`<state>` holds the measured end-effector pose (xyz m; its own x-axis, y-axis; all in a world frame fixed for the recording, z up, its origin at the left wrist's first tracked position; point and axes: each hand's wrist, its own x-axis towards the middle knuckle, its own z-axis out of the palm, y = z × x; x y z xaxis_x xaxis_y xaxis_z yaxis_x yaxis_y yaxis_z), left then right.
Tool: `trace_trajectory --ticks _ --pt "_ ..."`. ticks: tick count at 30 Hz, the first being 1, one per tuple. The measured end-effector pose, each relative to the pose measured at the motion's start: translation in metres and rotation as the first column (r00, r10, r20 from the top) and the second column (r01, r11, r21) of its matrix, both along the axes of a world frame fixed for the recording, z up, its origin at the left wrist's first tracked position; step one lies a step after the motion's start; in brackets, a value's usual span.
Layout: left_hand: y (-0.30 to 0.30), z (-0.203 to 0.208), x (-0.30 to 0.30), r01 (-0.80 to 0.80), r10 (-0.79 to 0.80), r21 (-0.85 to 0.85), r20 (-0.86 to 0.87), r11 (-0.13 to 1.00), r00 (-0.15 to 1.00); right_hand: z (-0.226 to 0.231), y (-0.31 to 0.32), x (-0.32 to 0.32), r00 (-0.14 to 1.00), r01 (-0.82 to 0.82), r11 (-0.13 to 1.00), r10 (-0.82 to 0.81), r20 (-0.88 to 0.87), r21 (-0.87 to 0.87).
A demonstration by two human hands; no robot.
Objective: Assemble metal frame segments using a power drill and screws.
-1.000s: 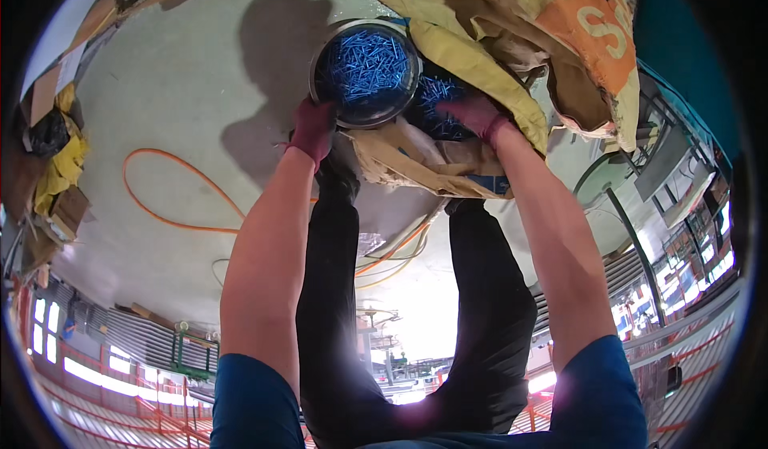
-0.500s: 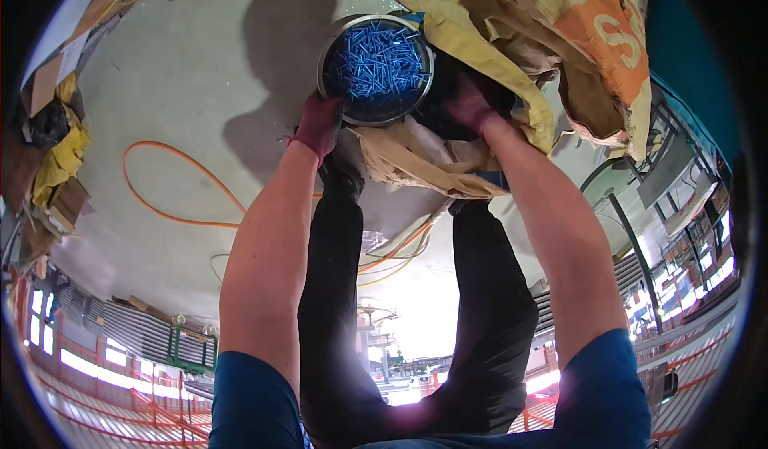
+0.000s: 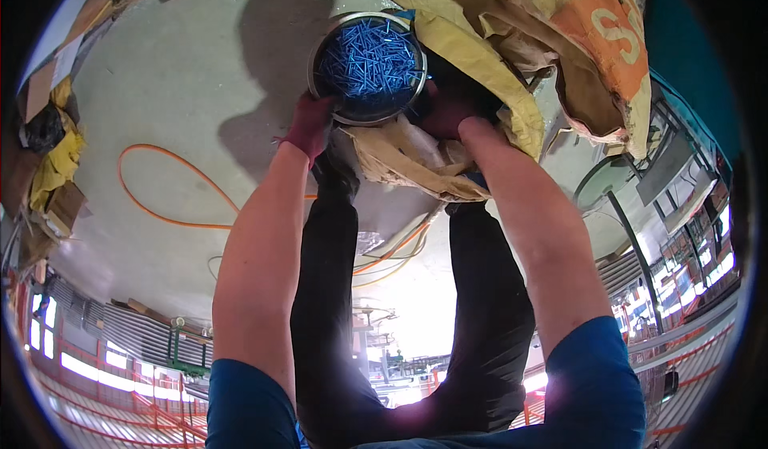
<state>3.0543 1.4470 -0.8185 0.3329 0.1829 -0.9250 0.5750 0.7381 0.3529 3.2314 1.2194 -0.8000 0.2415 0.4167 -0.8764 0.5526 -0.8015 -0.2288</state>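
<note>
Thin blue metal fasteners, like nails or screws (image 3: 370, 59), fill a round dark bucket with a pale metal rim (image 3: 422, 79). Its lower left edge is gripped by my left hand (image 3: 308, 125) in a dark red glove, the fingertips partly hidden by the bucket. On the other side, my right hand (image 3: 450, 113), gloved the same, reaches into the shadowed mouth of a torn paper sack (image 3: 520, 109). It is close beside the bucket wall; its fingers are lost in the dark. The sack's brown inner paper (image 3: 392, 157) folds below the bucket.
An orange hose (image 3: 160, 147) loops over the grey floor (image 3: 160, 81) at left and runs between my legs. Cardboard and yellow scraps (image 3: 64, 157) lie at the far left. A metal frame (image 3: 672, 169) stands at the right.
The bucket has shifted slightly left together with my left hand. My right hand has moved left, closer to the bucket, inside the sack opening.
</note>
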Motion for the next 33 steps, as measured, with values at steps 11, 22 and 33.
trace_trajectory --ticks 11,22,33 --pt "0.007 -0.01 -0.008 -0.036 0.035 -0.04 -0.012 0.999 0.999 0.005 0.014 0.016 0.971 0.076 0.992 -0.097 -0.22 -0.103" --pt "0.002 0.001 -0.002 0.007 -0.007 -0.003 0.026 1.0 1.0 -0.02 -0.011 0.0 0.997 -0.024 0.997 0.028 -0.068 0.071" --pt "0.012 -0.005 -0.019 0.002 -0.002 0.003 0.074 1.0 0.997 0.005 0.02 0.002 0.987 -0.014 0.992 -0.006 -0.158 -0.127"
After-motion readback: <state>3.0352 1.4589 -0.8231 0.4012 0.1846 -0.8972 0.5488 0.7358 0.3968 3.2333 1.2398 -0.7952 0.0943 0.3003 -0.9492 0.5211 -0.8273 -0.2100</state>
